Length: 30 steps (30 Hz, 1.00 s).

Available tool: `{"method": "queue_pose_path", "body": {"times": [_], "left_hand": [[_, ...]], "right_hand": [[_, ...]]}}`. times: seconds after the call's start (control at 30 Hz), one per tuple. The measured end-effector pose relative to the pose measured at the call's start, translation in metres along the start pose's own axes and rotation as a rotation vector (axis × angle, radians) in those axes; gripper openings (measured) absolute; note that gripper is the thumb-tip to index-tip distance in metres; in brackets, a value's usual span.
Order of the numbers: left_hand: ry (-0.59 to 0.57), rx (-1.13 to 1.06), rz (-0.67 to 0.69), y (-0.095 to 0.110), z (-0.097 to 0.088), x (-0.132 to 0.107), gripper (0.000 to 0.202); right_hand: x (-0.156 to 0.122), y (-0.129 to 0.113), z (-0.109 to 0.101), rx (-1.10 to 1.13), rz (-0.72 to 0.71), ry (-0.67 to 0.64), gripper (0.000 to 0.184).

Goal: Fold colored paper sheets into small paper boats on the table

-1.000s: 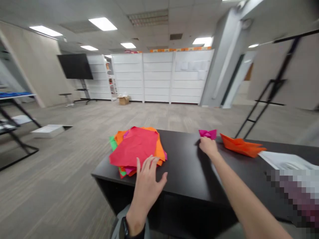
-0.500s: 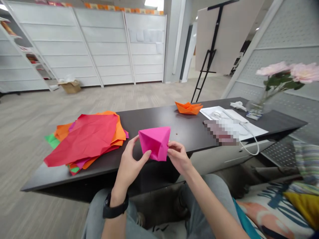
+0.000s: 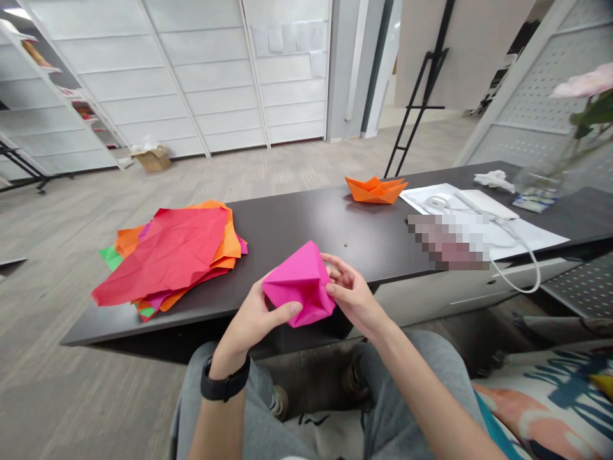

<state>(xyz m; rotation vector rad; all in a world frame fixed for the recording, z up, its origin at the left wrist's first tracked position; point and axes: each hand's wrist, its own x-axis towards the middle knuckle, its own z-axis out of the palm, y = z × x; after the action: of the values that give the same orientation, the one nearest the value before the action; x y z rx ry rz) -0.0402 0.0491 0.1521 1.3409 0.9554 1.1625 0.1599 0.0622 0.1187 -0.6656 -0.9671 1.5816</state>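
A folded piece of pink origami paper (image 3: 299, 271) is held up over the table's near edge, its pocket opening toward me. My left hand (image 3: 261, 316) grips its left side, the thumb lying across the lower front and the other fingers hidden behind. With thumb and fingertips, my right hand (image 3: 349, 291) pinches the right edge. An orange paper boat (image 3: 376, 190) stands upright on the table beyond, to the right. Off to the left lies a stack of coloured paper, with a creased red sheet (image 3: 177, 246) on top.
On the dark table (image 3: 287, 217), white papers (image 3: 531, 237) lie at the right with a white cable (image 3: 520, 239) and a blurred-out object (image 3: 450, 246). Farther right are a crumpled tissue (image 3: 493, 179) and a glass vase (image 3: 539, 185) with pink flowers. Patterned cushions (image 3: 536, 396) rest beside me.
The pink paper has turned in my hands, its top corner now pointing up and its pocket looking more creased. My right fingers have curled in around its right edge. The view has tilted down.
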Motion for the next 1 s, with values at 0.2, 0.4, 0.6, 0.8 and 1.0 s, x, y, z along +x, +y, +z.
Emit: {"method": "queue_pose_path", "body": {"times": [0.2,0.4,0.6,0.8,1.0], "left_hand": [[-0.123,-0.146,-0.136,-0.002,-0.016,-0.002,0.036],[-0.295,-0.139,-0.241,0.009,-0.023,-0.008,0.035],[-0.357,-0.201,-0.293,0.006,-0.023,-0.01,0.056],[-0.396,-0.263,-0.411,0.004,-0.011,-0.006,0.046],[-0.355,-0.333,-0.389,0.006,-0.002,-0.002,0.04]], "right_hand": [[-0.001,-0.004,-0.007,-0.001,0.091,-0.089,0.057],[-0.005,-0.017,-0.004,0.165,0.056,-0.065,0.066],[-0.007,-0.015,-0.004,0.175,0.226,-0.209,0.075],[-0.009,-0.009,0.001,0.14,0.244,-0.258,0.07],[-0.008,-0.013,0.002,0.132,0.178,-0.157,0.058]]}}
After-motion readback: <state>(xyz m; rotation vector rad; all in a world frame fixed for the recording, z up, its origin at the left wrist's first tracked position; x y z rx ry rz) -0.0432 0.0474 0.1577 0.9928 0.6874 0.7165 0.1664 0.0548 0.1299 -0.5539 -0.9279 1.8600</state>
